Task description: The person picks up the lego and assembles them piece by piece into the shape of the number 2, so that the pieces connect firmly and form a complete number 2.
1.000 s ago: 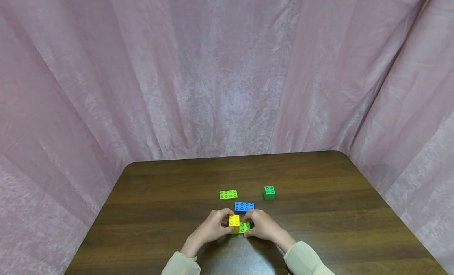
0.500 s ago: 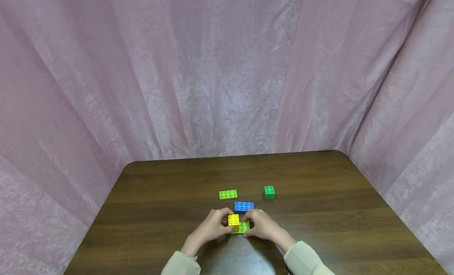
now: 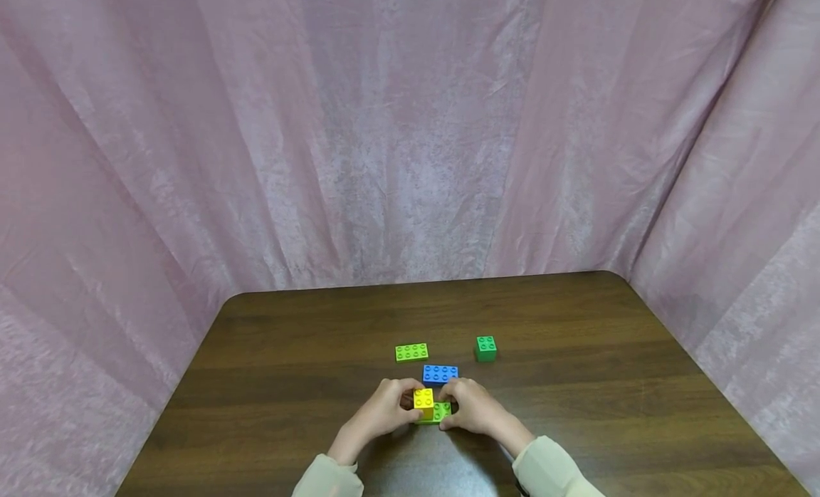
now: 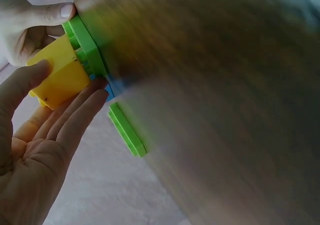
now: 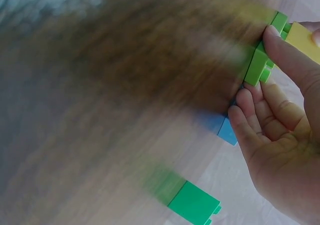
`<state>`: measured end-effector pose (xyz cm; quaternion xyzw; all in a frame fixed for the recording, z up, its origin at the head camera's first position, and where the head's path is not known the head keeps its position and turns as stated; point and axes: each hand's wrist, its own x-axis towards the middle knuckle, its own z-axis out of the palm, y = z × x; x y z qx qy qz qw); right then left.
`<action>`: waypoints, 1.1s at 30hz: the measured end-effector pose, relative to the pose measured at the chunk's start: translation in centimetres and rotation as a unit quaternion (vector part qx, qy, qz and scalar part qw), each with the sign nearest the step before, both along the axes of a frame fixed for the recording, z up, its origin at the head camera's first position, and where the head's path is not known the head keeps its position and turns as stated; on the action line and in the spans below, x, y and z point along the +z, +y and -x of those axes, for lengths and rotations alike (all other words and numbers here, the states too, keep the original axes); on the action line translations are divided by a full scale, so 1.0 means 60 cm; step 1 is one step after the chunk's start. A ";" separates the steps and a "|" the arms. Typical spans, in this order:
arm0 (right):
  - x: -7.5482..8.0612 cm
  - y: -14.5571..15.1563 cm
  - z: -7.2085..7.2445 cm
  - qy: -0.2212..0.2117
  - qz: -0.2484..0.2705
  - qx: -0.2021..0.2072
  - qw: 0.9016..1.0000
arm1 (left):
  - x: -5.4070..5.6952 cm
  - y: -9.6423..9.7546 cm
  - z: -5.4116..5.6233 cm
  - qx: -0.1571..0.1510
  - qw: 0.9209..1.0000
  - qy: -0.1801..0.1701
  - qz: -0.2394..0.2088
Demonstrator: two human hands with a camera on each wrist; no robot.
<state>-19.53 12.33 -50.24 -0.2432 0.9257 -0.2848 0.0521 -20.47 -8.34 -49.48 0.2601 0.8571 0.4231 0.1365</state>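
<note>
A yellow two-by-two toy brick (image 3: pixel 423 403) stands over the left part of a flat light green brick (image 3: pixel 442 411) on the table. My left hand (image 3: pixel 386 409) pinches the yellow brick, its thumb on the near side, as the left wrist view also shows. My right hand (image 3: pixel 472 408) holds the flat light green brick at its right end between thumb and fingers. In the left wrist view, some studs of the light green brick (image 4: pixel 90 49) show beside the yellow one. Whether the yellow brick is fully pressed down I cannot tell.
Just behind the hands lies a blue brick (image 3: pixel 440 374). Farther back are another flat light green brick (image 3: pixel 412 352) on the left and a taller dark green brick (image 3: pixel 486 349) on the right. Pink curtains (image 3: pixel 410 127) hang beyond the brown table (image 3: pixel 288 354).
The yellow brick has shifted very slightly, first left and then back right. Both hands keep nearly the same place and hold, and the other bricks have not moved.
</note>
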 end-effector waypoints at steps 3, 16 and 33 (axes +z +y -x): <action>0.000 0.000 0.000 -0.004 -0.001 -0.001 1.000 | -0.001 0.000 -0.001 -0.007 1.000 0.006 0.002; 0.002 0.000 0.001 -0.003 -0.002 0.000 1.000 | -0.001 0.000 -0.002 -0.013 1.000 0.021 0.011; 0.003 0.000 0.000 -0.016 -0.002 0.001 1.000 | -0.001 0.000 0.002 -0.017 0.998 0.026 0.047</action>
